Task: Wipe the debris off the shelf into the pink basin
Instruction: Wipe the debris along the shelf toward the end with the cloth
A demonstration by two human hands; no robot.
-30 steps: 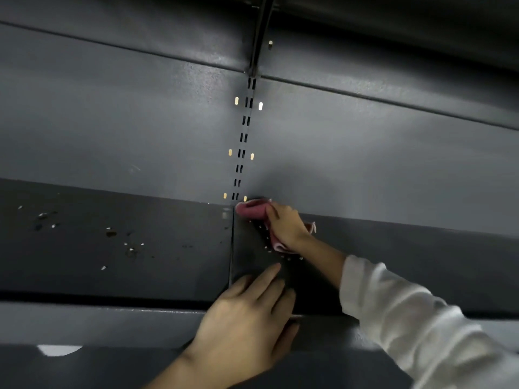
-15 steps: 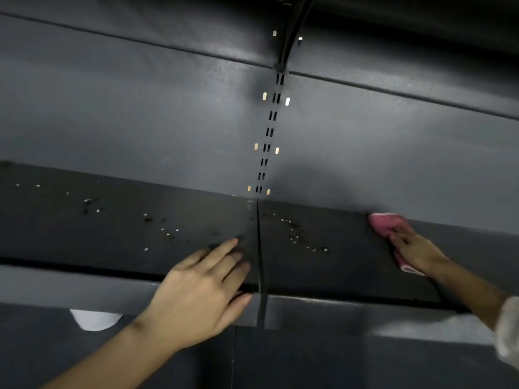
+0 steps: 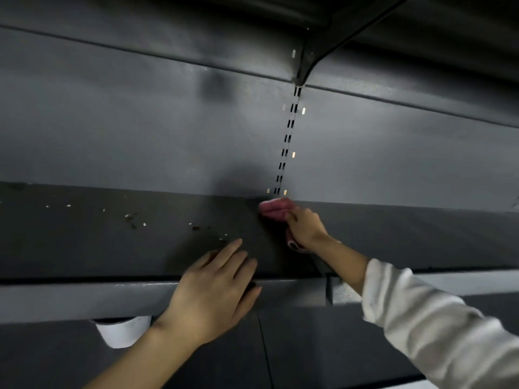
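A dark grey metal shelf (image 3: 84,248) runs across the view, with small light and dark bits of debris (image 3: 134,219) scattered over its left half. My right hand (image 3: 304,227) presses a pink cloth (image 3: 273,209) onto the shelf at the back, just below the slotted upright. My left hand (image 3: 216,287) lies flat and open on the shelf's front edge, fingers spread over the board. More debris (image 3: 219,237) lies just beyond its fingertips. The pink basin is not in view.
A slotted upright (image 3: 286,141) rises up the grey back panel to a bracket under the shelf above (image 3: 309,66). A white rounded object (image 3: 120,331) pokes out below the shelf's front lip at the left.
My right hand swept the pink cloth from the right part of the shelf leftward to the seam under the upright. The crumbs seen right of the seam are gone. My left hand stays on the front edge.
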